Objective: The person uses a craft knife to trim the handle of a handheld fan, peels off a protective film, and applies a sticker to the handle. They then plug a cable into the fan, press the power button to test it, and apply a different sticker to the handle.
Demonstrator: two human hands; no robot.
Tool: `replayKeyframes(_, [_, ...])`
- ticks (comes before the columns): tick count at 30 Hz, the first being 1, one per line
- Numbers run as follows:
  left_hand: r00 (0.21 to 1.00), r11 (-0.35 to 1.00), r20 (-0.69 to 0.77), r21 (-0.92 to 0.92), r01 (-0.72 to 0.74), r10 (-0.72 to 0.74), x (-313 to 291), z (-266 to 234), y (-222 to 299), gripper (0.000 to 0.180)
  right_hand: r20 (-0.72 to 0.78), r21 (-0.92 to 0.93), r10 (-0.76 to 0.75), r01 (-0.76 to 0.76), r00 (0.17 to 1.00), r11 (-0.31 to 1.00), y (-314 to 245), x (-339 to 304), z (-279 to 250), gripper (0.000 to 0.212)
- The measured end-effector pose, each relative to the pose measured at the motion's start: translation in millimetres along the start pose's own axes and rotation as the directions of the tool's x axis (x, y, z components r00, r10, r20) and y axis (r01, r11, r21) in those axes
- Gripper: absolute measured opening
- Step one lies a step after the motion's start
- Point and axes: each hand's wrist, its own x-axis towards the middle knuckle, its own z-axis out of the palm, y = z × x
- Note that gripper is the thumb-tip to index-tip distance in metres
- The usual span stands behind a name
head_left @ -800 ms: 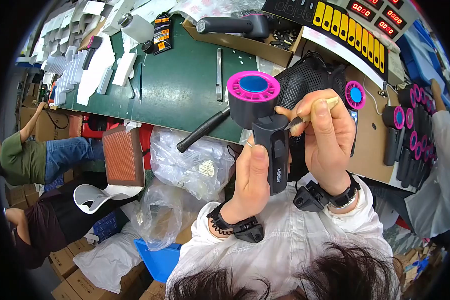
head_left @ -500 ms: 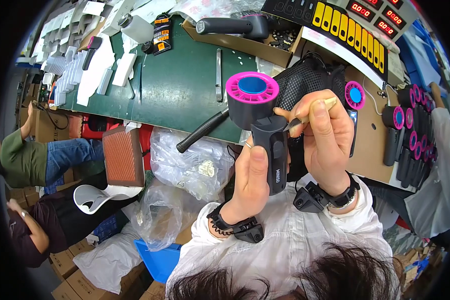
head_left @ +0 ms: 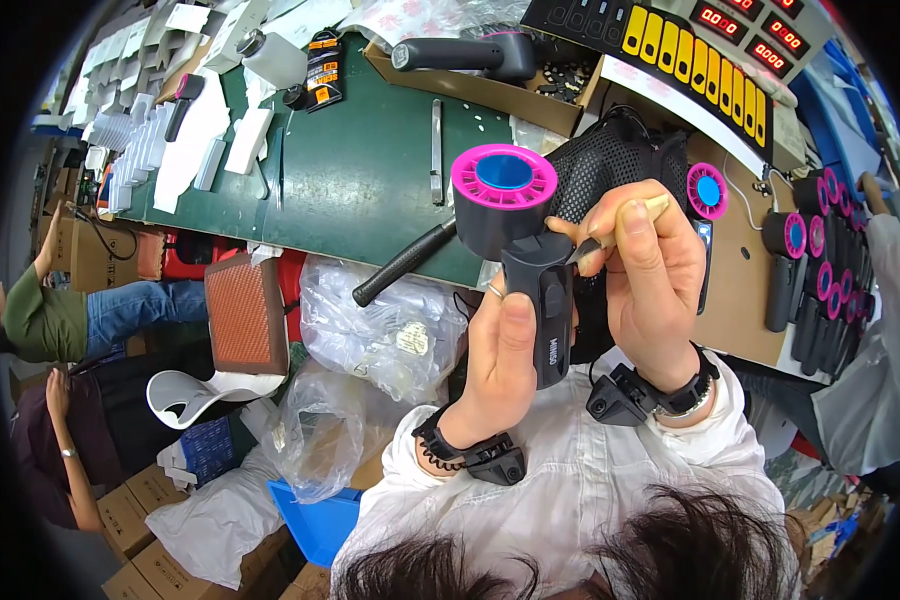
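My left hand (head_left: pixel 503 355) is closed around the handle of a black handheld fan (head_left: pixel 540 300). The fan's round head has a pink slotted ring and a blue centre, and it faces up and away from me. In my right hand (head_left: pixel 655 260), thumb and fingers pinch a small knife (head_left: pixel 592 246) with a pale handle and a dark, pointed tip. That tip is at the right side of the fan's handle, just below the head; whether it touches is too small to tell. Some right-hand fingers rest close to the fan's neck.
Ahead is a green table (head_left: pixel 360 170) with tweezers (head_left: pixel 436 150) and an open carton (head_left: pixel 560 110) carrying another fan. On the right, several pink-ringed fans (head_left: pixel 815 255) crowd a brown board. A black mesh bag (head_left: pixel 610 160) lies behind my hands. Plastic bags (head_left: pixel 380 320) and co-workers are at left.
My hands, the fan and the knife stay almost in place. At the far left, a co-worker's arm has shifted and now hangs lower.
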Motion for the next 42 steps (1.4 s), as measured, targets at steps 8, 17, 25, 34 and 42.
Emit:
replayKeyframes(8, [0.999, 1.0, -0.046, -0.014, -0.01, 0.009, 4.1, 1.1, 1.2, 0.052, 0.003, -0.045, 0.058, -0.057, 0.998, 0.997, 3.3, -6.0, 2.8, 0.022])
replayKeyframes(17, [0.999, 0.988, 0.018, -0.151, 0.037, -0.035, 1.6, -2.4, 3.6, 0.059, 0.012, 0.154, 0.05, -0.051, 0.999, 0.987, -1.6, -1.0, 5.7, 0.023])
replayKeyframes(25, [0.999, 0.988, 0.049, -0.155, 0.019, -0.011, -0.6, -0.4, 6.0, 0.059, 0.015, 0.003, -0.068, 0.068, 0.998, 0.998, -4.2, -3.3, 7.2, 0.023])
replayKeyframes(34, [1.0, 0.991, 0.028, -0.131, 0.006, -0.002, -1.2, 1.0, 7.4, 0.058, 0.037, -0.067, -0.144, 0.147, 0.989, 0.987, -1.7, -6.1, 6.3, 0.024])
replayKeyframes(42, [1.0, 0.992, 0.03, -0.123, 0.011, -0.007, -2.4, -0.7, 7.5, 0.057, 0.114, -0.228, -0.296, 0.315, 0.948, 0.921, 3.4, -2.8, 2.1, 0.026])
